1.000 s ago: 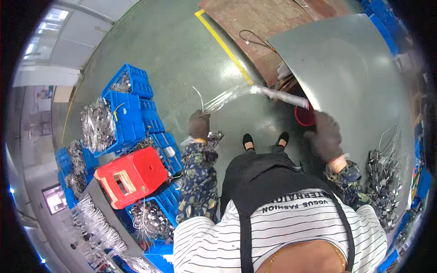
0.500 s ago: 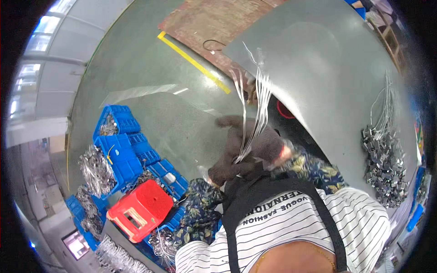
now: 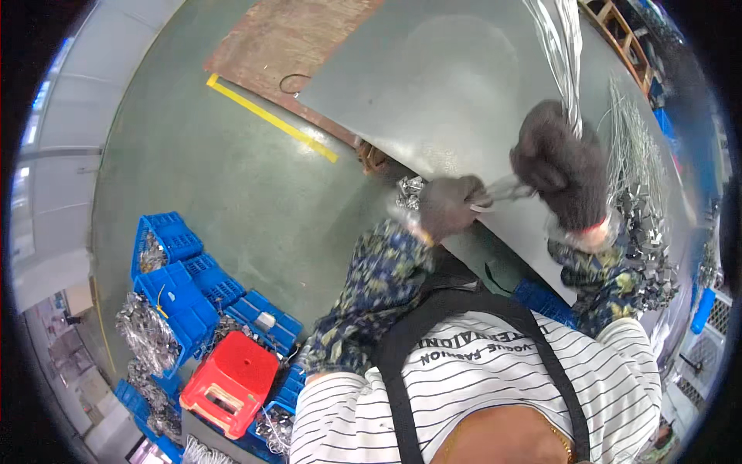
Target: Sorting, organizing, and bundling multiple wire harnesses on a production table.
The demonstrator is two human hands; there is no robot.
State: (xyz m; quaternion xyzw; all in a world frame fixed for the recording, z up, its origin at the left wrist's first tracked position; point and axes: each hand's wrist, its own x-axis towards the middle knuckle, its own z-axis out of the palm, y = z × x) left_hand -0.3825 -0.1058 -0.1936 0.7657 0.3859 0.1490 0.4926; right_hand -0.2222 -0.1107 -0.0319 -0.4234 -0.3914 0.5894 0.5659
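Observation:
Both hands wear dark brown knit gloves. High over the right part of the grey tabletop (image 3: 433,85), my right hand (image 3: 560,166) is closed around a bundle of white wires (image 3: 568,62), whose long ends stick up past its top. Lower and to the left, near the table edge, my left hand (image 3: 452,207) is closed on the same bundle. Blurred strands stretch between the two hands. A cluster of shiny metal end pieces (image 3: 410,192) pokes out on the left side of my left hand. To the right lies a pile of similar wires with grey metal ends (image 3: 648,240).
Blue plastic crates (image 3: 185,298) full of shiny metal pieces stand at lower left, with a red plastic stool (image 3: 232,379) beside them. A yellow tape line (image 3: 270,116) runs beside a reddish-brown board (image 3: 286,46). Wooden framing (image 3: 622,42) stands at far right.
My hands have come away from my lap and moved right, now apart, with the right one higher over the table. The wire bundle has moved with them. My view has shifted slightly.

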